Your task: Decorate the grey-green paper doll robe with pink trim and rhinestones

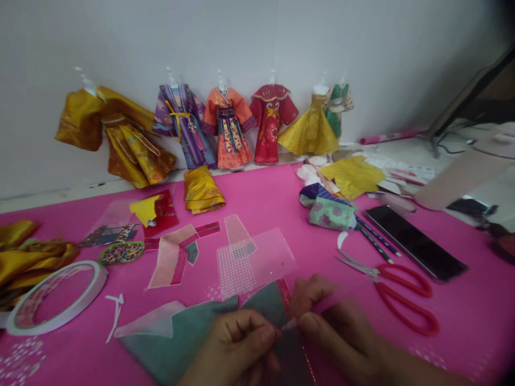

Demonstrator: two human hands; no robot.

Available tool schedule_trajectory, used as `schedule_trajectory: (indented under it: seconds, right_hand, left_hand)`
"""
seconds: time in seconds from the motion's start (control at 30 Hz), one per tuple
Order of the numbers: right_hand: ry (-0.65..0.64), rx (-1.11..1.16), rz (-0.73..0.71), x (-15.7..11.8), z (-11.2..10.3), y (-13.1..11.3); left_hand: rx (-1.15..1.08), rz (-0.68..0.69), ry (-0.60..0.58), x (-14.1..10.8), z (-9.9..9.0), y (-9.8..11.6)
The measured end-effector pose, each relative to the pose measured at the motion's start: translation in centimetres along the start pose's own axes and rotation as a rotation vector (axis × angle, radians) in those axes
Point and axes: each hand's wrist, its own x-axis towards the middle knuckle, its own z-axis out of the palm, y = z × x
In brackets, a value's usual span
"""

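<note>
Head view: my left hand (247, 343) and right hand (333, 327), fingertips pinched narrow, meet at a small blurred piece (290, 324), too unclear to identify, above the green fabric (193, 327). Red-handled scissors (396, 289) lie open right of my right hand, near the black phone (416, 244).
</note>
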Motion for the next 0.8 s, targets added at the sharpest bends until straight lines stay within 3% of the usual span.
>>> schedule_trajectory:
  seconds: [0.5,0.67,0.8]
  right_hand:
    - [0.035,-0.022,-0.059,0.6,0.1,-0.2]
    - [0.235,0.171,0.062,0.9,0.0,0.2]
    - [0.405,0.319,0.041,1.5,-0.4,0.7]
  left_hand:
    - [0.029,0.068,0.012,-0.3,0.1,0.1]
    - [0.069,0.057,-0.051,0.1,-0.5,0.3]
    - [0.079,0.055,-0.111,0.2,-0.3,0.9]
